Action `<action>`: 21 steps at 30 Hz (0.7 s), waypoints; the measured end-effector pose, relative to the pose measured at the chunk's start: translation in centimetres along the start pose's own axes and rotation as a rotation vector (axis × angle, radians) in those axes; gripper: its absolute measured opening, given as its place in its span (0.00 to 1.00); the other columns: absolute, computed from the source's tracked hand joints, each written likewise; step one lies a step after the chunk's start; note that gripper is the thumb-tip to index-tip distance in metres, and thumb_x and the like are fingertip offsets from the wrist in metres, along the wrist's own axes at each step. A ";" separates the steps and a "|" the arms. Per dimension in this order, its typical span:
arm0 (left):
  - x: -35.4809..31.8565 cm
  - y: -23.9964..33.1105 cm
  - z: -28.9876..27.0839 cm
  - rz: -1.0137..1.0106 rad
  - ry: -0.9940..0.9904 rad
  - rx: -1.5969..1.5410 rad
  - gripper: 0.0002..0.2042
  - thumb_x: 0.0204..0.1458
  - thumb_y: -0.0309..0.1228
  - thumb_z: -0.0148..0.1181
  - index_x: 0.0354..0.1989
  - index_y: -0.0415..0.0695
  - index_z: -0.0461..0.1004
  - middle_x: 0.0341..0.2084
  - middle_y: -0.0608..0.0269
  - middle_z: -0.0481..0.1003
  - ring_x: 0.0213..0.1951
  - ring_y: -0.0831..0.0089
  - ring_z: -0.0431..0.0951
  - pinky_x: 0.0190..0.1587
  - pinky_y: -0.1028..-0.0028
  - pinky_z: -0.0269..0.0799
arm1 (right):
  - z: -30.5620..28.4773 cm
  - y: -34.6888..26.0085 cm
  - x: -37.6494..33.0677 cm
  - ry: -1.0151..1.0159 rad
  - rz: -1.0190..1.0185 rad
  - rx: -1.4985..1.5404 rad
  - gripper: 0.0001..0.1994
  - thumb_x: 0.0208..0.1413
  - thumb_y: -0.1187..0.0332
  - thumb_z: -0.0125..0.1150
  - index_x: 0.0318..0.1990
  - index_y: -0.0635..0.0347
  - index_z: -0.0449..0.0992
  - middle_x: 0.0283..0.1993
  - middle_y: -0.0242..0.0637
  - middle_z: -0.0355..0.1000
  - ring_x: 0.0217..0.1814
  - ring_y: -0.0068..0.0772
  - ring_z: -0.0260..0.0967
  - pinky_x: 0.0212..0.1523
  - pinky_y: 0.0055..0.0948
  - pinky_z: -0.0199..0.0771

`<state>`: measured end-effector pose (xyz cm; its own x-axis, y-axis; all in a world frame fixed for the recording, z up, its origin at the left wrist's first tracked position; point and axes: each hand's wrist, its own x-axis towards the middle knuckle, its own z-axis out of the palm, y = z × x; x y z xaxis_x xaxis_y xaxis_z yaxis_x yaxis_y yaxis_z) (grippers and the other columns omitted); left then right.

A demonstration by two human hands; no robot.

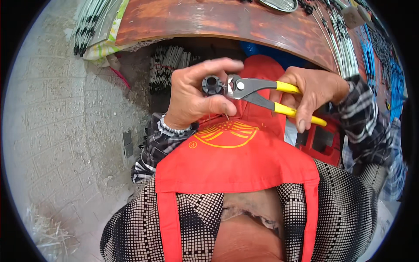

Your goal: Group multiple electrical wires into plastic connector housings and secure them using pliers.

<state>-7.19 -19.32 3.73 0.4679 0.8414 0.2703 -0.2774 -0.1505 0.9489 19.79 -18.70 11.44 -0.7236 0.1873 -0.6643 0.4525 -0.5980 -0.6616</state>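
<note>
My left hand (pixel 185 94) is closed around a small black round plastic part (pixel 212 85) with a notched rim and a hole through its middle. Between the thumb and forefinger sits the head of a pair of end-cutting pliers (pixel 255 88), with grey arms and yellow grips. The jaws are right beside the black part; whether they bite on anything is hard to tell. Around the yellow grips my right hand (pixel 316 89) is closed, the handles somewhat apart. Thin wire-like ends (pixel 226 116) show below my left thumb. All this is above the red apron (pixel 240 161) on my lap.
A reddish wooden table (pixel 196 19) curves across the front. Under it stands a bundle of white rods (pixel 168 65). More white rods (pixel 344 43) and blue ones (pixel 397 87) lie at right, dark-tipped rods (pixel 89 26) at far left. A red plastic object (pixel 331 153) is beside me.
</note>
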 end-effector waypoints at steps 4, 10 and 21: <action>-0.1 0.5 0.8 -0.066 0.001 0.113 0.23 0.34 0.29 0.78 0.42 0.36 0.80 0.32 0.64 0.79 0.34 0.80 0.76 0.40 0.78 0.71 | -0.4 -0.6 -0.2 0.119 0.032 -0.542 0.26 0.37 0.71 0.75 0.45 0.69 0.71 0.22 0.37 0.72 0.20 0.30 0.70 0.21 0.29 0.68; -0.2 -0.1 1.2 -0.089 0.120 0.021 0.24 0.35 0.24 0.78 0.46 0.39 0.80 0.29 0.68 0.78 0.30 0.85 0.75 0.34 0.83 0.71 | 5.3 -0.1 -2.4 0.944 -0.215 -1.521 0.36 0.37 0.76 0.64 0.60 0.64 0.62 0.47 0.49 0.63 0.50 0.51 0.63 0.51 0.42 0.64; 0.5 0.4 0.9 -0.029 -0.069 0.130 0.29 0.28 0.33 0.82 0.45 0.39 0.81 0.28 0.66 0.78 0.33 0.80 0.78 0.39 0.79 0.73 | -1.5 -0.2 -2.0 0.113 0.092 -0.266 0.31 0.37 0.58 0.81 0.44 0.67 0.71 0.20 0.31 0.73 0.19 0.18 0.70 0.16 0.21 0.65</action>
<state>-6.33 -19.44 4.36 0.5322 0.8092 0.2489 -0.1542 -0.1964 0.9683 21.91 -17.80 12.44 -0.6174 0.2358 -0.7505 0.6452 -0.3941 -0.6546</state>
